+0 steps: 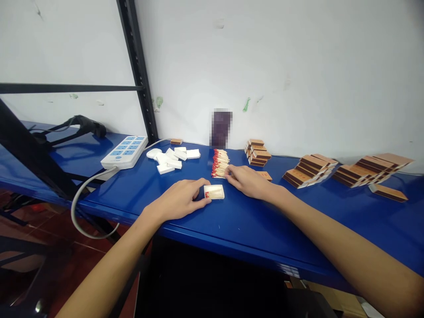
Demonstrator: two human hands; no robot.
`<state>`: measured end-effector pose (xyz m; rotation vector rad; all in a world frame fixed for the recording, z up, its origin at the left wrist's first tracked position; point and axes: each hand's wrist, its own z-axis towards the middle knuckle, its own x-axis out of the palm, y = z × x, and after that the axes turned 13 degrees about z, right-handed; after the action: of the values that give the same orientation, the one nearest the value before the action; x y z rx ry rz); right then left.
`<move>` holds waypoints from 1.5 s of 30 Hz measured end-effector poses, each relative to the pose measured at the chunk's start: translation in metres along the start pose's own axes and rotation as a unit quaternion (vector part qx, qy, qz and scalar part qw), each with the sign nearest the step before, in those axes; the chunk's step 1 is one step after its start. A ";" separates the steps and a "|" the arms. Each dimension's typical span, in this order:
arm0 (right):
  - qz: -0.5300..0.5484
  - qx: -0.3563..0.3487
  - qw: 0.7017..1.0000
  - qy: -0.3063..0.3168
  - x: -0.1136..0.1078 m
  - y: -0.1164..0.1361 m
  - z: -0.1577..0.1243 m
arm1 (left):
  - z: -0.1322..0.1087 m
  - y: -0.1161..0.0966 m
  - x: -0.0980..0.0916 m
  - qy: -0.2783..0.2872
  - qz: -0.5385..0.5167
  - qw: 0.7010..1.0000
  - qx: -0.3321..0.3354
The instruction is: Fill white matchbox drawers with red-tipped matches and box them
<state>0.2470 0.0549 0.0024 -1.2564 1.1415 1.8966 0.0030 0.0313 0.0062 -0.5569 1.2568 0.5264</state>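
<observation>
A small white matchbox tray (pixel 218 194) lies on the blue tabletop with a few red-headed matches (pixel 212 194) inside, along its near side. My left hand (pixel 180 198) grips the tray's left end between thumb and fingers. Just behind the tray, a long pile of matches (pixel 219 161) runs back toward the wall, red heads to the left. At the pile's near right edge, my right hand (pixel 247 180) has its fingers pinched together on the bare wooden ends. How many matches are between those fingertips is hidden.
Several white trays (pixel 174 164) lie heaped at the left, near a power strip (pixel 126 151) with a hanging cable. Stacked brown matchboxes (pixel 257 152) stand by the wall, with more stacks (pixel 309 170) farther right. A black shelf post (pixel 139 66) rises at the back left.
</observation>
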 end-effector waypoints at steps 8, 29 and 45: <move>0.004 -0.006 1.000 0.013 0.004 -0.005 0.003 | -0.001 0.000 0.001 -0.004 0.003 1.000 0.003; 0.090 -0.095 0.988 0.080 -0.006 0.039 -0.024 | -0.001 0.000 0.002 -0.005 -0.008 1.000 -0.002; 0.032 -0.026 0.998 -0.041 0.003 0.002 -0.003 | -0.001 0.000 0.000 0.002 -0.007 1.000 -0.008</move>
<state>0.2451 0.0514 -0.0004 -1.1708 1.1073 2.0181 0.0022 0.0305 0.0059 -0.5806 1.2526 0.5251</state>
